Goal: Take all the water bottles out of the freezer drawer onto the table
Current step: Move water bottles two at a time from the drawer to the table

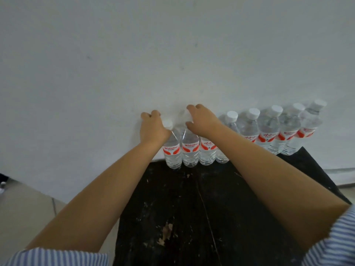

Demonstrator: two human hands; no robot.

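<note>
Several clear water bottles with white caps and red-and-white labels stand in a row along the back edge of the black table [192, 198], against the white wall. My left hand [151, 128] grips the top of the leftmost bottle [172, 152]; its white cap peeks out beside my thumb. With curled fingers, my right hand [203, 120] holds the top of the second bottle [190, 150] and hides its cap. Both bottles stand upright on the table. The remaining bottles [269, 129] run to the right, partly behind my right forearm. The freezer drawer is out of view.
The white wall [172, 54] rises directly behind the bottles. The table top is worn and scratched, with a chipped patch [166, 231] near me. Beige floor tiles [28, 214] show to the left of the table.
</note>
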